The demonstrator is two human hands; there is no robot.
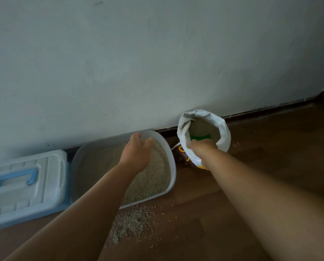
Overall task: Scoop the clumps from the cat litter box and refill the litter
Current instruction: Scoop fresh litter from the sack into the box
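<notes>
A grey litter box (pixel 171 157) filled with beige litter (pixel 153 178) stands on the floor against the wall. My left hand (pixel 136 153) hovers over the litter near the box's far right corner, fingers curled and apart, holding nothing. Right of the box stands an open litter bag (pixel 222 129) with a white rolled-down rim. My right hand (pixel 202 146) reaches into the bag's mouth and grips a green scoop (pixel 199 136) whose end sits in the litter inside the bag.
A pale blue storage box with a handled lid (pixel 25 183) lies left of the litter box. Spilled litter (pixel 131 225) is scattered on the wooden floor in front of the box. The white wall (pixel 157 63) runs right behind everything.
</notes>
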